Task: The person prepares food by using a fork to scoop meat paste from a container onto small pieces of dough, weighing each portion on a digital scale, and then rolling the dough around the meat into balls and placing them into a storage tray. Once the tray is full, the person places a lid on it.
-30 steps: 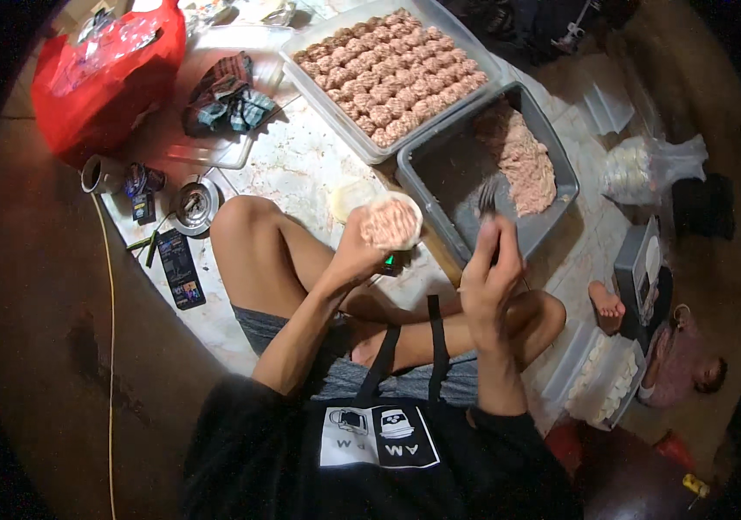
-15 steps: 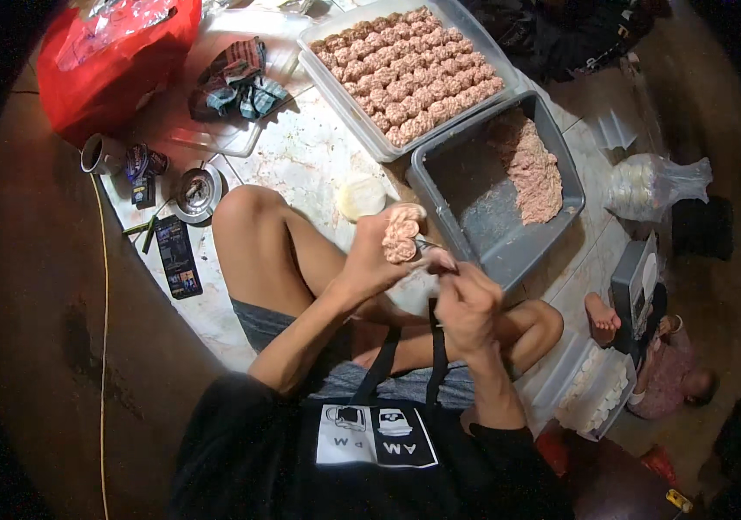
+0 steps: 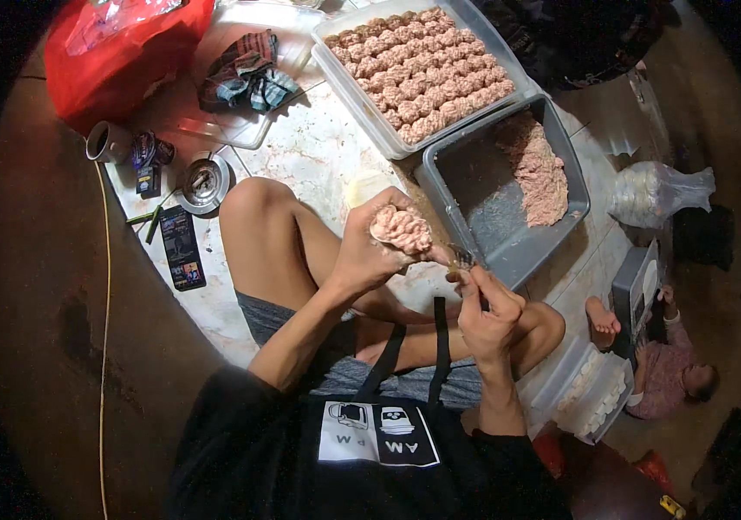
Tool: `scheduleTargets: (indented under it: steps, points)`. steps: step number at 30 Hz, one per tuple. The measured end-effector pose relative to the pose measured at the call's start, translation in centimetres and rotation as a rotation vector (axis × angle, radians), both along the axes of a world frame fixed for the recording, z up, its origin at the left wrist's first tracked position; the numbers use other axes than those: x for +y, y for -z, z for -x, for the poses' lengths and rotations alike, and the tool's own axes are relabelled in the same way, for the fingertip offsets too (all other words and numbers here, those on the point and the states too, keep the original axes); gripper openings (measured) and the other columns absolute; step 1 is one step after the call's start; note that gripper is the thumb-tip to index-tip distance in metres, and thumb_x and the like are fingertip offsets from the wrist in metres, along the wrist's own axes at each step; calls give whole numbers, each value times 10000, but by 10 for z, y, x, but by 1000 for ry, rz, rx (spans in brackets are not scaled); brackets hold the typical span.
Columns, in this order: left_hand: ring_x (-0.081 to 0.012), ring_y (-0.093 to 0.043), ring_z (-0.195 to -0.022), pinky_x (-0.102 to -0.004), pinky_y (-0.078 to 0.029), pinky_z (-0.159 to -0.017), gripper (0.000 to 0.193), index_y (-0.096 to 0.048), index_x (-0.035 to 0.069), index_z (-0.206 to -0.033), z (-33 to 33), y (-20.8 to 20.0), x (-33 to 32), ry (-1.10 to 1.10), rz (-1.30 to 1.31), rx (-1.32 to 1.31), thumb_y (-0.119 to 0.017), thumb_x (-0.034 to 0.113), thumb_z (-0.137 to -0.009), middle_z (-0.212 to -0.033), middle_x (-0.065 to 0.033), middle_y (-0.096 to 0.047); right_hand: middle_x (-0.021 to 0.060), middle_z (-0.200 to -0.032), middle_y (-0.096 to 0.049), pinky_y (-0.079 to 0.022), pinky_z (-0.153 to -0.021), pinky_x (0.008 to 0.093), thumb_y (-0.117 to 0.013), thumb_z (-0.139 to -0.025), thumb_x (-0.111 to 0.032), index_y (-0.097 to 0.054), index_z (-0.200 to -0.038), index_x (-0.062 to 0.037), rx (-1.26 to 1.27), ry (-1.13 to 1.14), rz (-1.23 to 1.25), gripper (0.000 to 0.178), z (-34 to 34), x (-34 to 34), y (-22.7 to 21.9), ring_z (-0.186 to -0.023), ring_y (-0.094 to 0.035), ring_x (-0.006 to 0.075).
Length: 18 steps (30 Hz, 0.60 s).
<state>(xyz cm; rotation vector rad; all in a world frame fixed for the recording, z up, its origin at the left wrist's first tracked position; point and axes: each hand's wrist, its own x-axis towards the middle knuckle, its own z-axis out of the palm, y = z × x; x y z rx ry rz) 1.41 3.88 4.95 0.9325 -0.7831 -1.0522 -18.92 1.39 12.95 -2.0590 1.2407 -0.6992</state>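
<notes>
My left hand (image 3: 360, 258) is closed around a lumpy portion of pink minced meat (image 3: 401, 230), its ridged top facing up. Its thumb stretches right, toward my right hand (image 3: 489, 316). That hand pinches a small metal fork (image 3: 466, 257), whose tines are close to the left thumb. Just beyond my left hand lies a pale round stack of wrappers (image 3: 368, 187), partly hidden by the hand. Ahead, a clear plastic box (image 3: 327, 74) holds rows of pink meat dumplings (image 3: 427, 74). The grey tub (image 3: 446, 208) nearer me has loose minced meat (image 3: 539, 178) along its right side.
At left stand a mug (image 3: 109, 143), a metal ashtray (image 3: 206, 184) and a phone (image 3: 182, 250). Cloths (image 3: 249, 74) lie on a clear lid near a red plastic bag (image 3: 123, 65). A wrapped bundle (image 3: 652, 192), a box of white pieces (image 3: 596, 394) and another person (image 3: 669, 368) are at right.
My right hand has drawn slightly right and down from the meat with the fork. My left hand has turned so the meat's top shows rounder. The view has shifted slightly.
</notes>
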Motion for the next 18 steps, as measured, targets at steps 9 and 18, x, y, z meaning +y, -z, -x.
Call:
scheduleTargets:
  steps: [9, 18]
  points:
    - [-60, -623, -800, -263, -536, -700, 317, -680, -10, -1021, 9, -6, -6, 48, -155, -94, -909, 99, -831, -844, -23, -672, 179, -869, -762, -567, -699, 353, -673, -944, 2, -738, -996, 60, 188, 43, 79, 101, -1, -1, -11, -776, -760, 247]
    - [-48, -476, -721, -244, -436, -618, 401, -573, 44, -869, 17, -11, -5, 91, -11, -41, -952, 160, -810, -767, 36, -542, 160, -820, -759, -563, -686, 350, -680, -960, -13, -734, -987, 52, 174, -147, 77, 89, -4, 22, 9, -676, -737, 262]
